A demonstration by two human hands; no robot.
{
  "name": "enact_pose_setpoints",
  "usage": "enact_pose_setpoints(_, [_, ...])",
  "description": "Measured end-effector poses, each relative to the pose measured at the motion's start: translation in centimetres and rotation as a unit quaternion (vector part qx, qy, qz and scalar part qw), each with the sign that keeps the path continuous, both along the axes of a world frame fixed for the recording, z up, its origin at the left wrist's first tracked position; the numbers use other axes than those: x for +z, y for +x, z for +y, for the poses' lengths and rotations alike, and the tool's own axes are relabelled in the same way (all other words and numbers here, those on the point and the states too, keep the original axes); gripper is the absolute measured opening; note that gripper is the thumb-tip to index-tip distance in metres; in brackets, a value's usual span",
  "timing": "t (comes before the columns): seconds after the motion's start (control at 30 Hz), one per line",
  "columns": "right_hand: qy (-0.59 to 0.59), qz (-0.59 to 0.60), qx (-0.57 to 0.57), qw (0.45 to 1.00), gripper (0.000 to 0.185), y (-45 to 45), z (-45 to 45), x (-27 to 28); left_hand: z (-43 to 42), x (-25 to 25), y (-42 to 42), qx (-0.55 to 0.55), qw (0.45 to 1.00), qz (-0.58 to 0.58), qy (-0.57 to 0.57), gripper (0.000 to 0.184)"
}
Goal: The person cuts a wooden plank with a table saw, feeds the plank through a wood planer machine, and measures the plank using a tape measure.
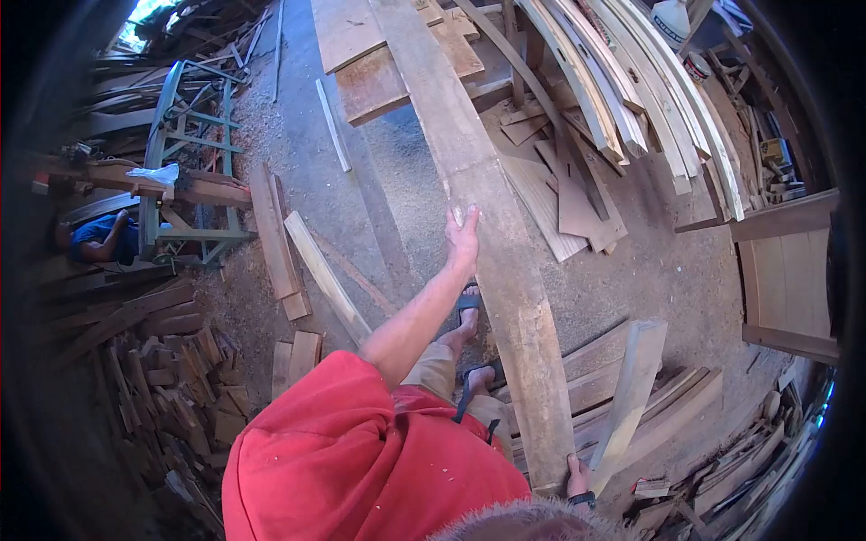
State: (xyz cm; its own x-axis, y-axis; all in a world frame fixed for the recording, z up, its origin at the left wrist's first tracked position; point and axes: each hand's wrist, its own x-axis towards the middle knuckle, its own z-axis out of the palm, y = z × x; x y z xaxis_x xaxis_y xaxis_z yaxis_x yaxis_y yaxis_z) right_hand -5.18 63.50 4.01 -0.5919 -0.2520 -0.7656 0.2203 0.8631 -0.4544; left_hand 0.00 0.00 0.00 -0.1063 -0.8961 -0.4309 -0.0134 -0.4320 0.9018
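A long, wide wooden plank runs from the top of the view down past my right side. My left hand grips its left edge near the middle, fingers on the upper face. Near the plank's lower end, my right hand holds the right edge, with the thumb on top and a dark band at the wrist. The plank's far part lies over or beside shorter wide boards. Most fingers of my right hand are hidden.
Curved timbers are stacked at upper right. Loose boards lie on the floor, with more beams at lower right. A green metal frame stands left, near another person. Wood offcuts are heaped at lower left.
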Motion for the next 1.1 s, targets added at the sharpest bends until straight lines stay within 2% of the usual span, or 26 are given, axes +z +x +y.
enact_pose_setpoints(0.1, [0.002,0.004,-0.016,1.000,0.054,0.5,-0.1,1.6,0.0,-0.6,0.3,0.007,1.000,-0.002,0.013,0.080])
enact_pose_setpoints(0.13, [-0.015,0.021,-0.011,1.000,0.055,0.1,-2.6,-0.7,-2.6,-0.7,-0.2,0.008,1.000,0.004,-0.014,0.080])
enact_pose_setpoints(0.2, [-0.008,0.035,-0.006,0.999,0.055,-0.1,-3.0,-0.3,-2.9,-1.0,-0.4,0.009,1.000,0.007,-0.016,0.080])
enact_pose_setpoints(0.27, [-0.040,0.000,-0.041,0.998,0.056,0.1,-2.5,-1.6,-3.5,-0.5,-0.6,0.019,1.000,-0.004,-0.009,0.080])
enact_pose_setpoints(0.5, [-0.024,-0.018,-0.031,0.999,0.058,-0.7,-4.4,-1.1,-5.6,0.2,-0.9,0.012,1.000,-0.008,0.002,0.079])
enact_pose_setpoints(0.57, [-0.031,0.017,-0.019,0.999,0.057,-0.7,-5.4,-0.9,-6.6,0.0,-0.7,-0.015,0.999,0.028,0.012,0.079])
enact_pose_setpoints(0.7, [-0.014,0.010,-0.028,0.999,0.057,-1.2,-7.0,-1.3,-7.5,0.4,-0.4,-0.027,0.995,0.088,0.048,0.078])
enact_pose_setpoints(0.77, [-0.014,0.000,-0.018,1.000,0.057,-1.4,-7.5,-1.1,-6.4,-1.1,0.1,-0.066,0.995,0.013,-0.069,0.074])
enact_pose_setpoints(0.9, [-0.013,0.000,-0.032,0.999,0.057,-1.4,-8.8,-0.6,-1.5,0.5,1.0,-0.093,0.989,-0.058,-0.098,0.075])
enact_pose_setpoints(0.97, [0.004,0.015,0.008,1.000,0.056,-1.8,-9.1,-0.8,-0.1,0.8,1.1,-0.095,0.989,0.036,-0.107,0.079])
enact_pose_setpoints(1.1, [0.006,-0.012,-0.012,1.000,0.057,-2.0,-10.0,-0.7,-1.0,1.1,0.5,-0.075,0.993,0.054,-0.068,0.080])
